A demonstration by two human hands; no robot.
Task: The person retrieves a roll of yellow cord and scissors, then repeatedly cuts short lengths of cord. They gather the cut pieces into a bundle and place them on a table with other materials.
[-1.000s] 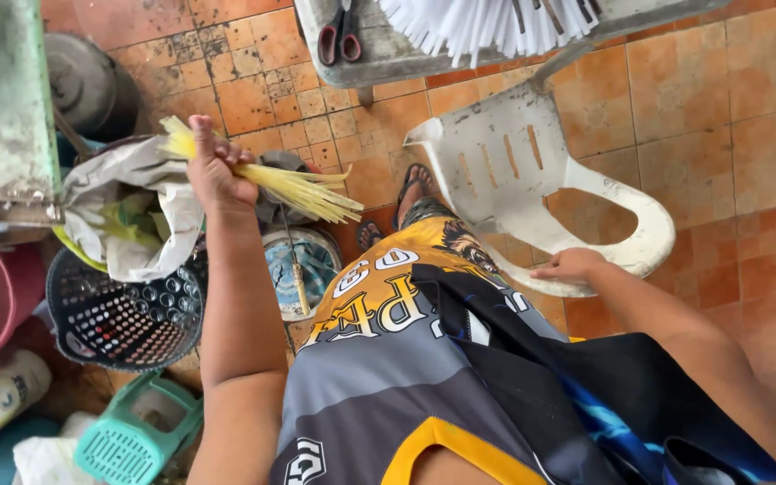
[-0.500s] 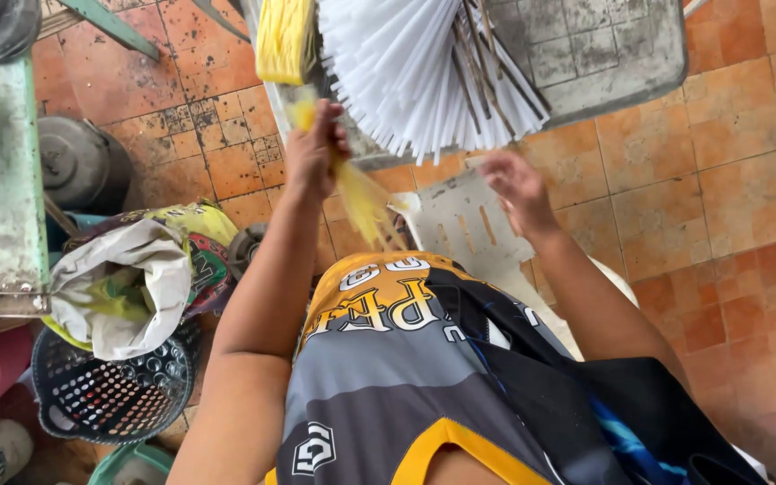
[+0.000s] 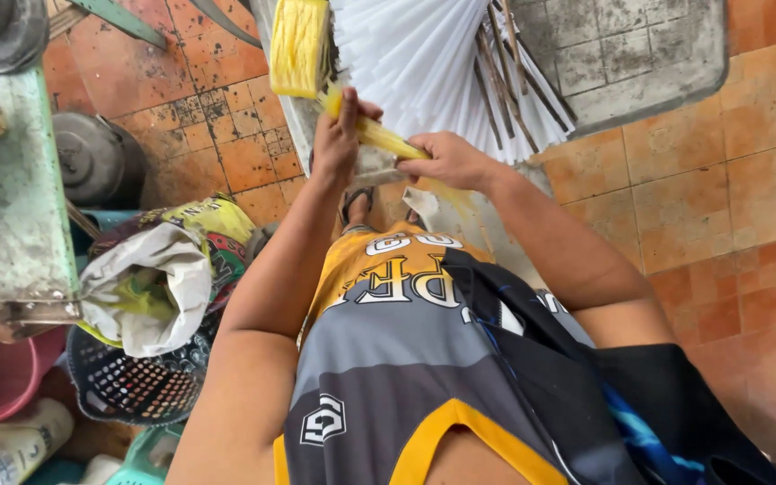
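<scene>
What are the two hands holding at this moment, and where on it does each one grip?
Both grip one thin bundle of yellow plastic strips. The left hand is closed around its upper end, the right hand around its lower part; the middle spans between them.

The bundle of yellow strips [image 3: 379, 136] gripped by the left hand [image 3: 339, 135] and right hand [image 3: 451, 160] looks like thin, glossy plastic, as does the thicker yellow bundle [image 3: 298, 45] farther off. The white strips [image 3: 424, 54] fanned beside it are smooth, matt plastic, with a few rough brown wooden sticks [image 3: 505, 72] among them. They lie on a grey desk [image 3: 639, 54] of worn, stained tile. The floor [image 3: 747, 180] is matt orange tile, scuffed and dirty. At the left, a black basket [image 3: 127, 386] is perforated plastic, and the sack [image 3: 154, 278] above it is crumpled woven cloth. The round pot [image 3: 92, 162] looks like dull grey metal.
</scene>
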